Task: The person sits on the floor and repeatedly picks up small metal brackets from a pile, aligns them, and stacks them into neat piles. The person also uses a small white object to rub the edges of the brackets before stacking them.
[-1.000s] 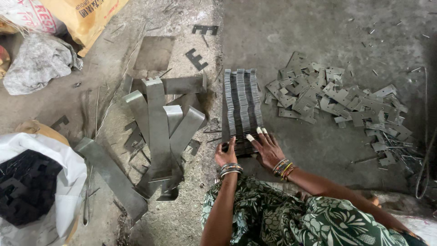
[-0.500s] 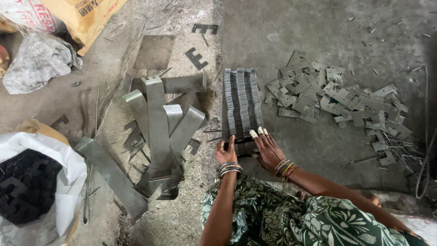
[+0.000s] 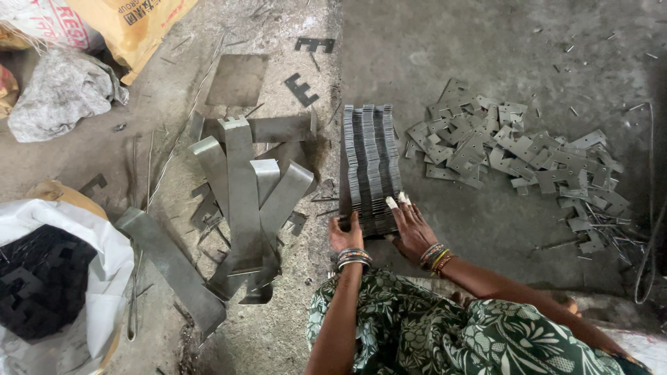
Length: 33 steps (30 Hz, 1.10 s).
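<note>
Both hands are pressing the near end of the stacked metal plates (image 3: 369,167) on the floor: left hand (image 3: 345,236) cupped, right hand (image 3: 411,229) flat. I'm squaring them; next needs even pressure.

yellow-brown sack (image 3: 135,28): top left corner, lying on the floor, dark print on its face. white sack (image 3: 35,24): far top left, just beside the yellow-brown one, red print, partly cut off by the edge. crumpled grey bag (image 3: 59,94): left side, below both sacks. open white bag (image 3: 97,278): bottom left, rim folded back, filled with black pieces.
</note>
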Available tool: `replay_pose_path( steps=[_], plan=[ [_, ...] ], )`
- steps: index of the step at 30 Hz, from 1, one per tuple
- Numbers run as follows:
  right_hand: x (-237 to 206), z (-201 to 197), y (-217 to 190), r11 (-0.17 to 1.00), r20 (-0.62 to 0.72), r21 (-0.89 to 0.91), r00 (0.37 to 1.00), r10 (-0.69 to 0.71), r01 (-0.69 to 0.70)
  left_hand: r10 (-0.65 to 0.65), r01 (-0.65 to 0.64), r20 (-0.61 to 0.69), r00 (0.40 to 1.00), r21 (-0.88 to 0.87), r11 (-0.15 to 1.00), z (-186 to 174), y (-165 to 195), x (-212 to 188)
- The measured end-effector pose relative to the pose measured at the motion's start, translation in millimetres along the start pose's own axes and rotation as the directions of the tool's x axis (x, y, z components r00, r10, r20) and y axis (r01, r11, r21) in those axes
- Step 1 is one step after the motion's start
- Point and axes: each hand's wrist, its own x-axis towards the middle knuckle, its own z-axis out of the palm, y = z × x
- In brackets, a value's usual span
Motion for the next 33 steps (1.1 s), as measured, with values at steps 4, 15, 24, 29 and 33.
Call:
replay_pose_path(
  steps=[4, 15, 24, 29, 33],
  plan=[
    [-1, 12, 9, 0.999, 0.045, -0.033, 0.999, 0.002, 0.000, 0.154, -0.152, -0.069, 0.986, 0.025, 0.988, 3, -9, 6],
    [15, 16, 14, 0.977, -0.113, -0.111, 0.979, 0.170, -0.183, 0.237, -0.225, 0.064, 0.969, -0.154, 0.962, 26, -33, 19],
    [-18, 6, 62, 0.981, -0.238, 0.122, 0.955, 0.179, -0.154, 0.227, -0.219, 0.075, 0.971, -0.099, 0.971, 8, -45, 31],
    [-65, -22, 189, 0.806, 0.050, -0.026, 0.805, 0.591, -0.591, 0.384, -0.389, -0.127, 0.914, -0.016, 0.921, 3, -29, 17],
    [-84, -45, 262, 0.869, -0.391, -0.070, 0.815, 0.428, -0.490, 0.581, -0.583, -0.056, 0.812, -0.101, 0.806, -5, 4, -17]
  ],
)
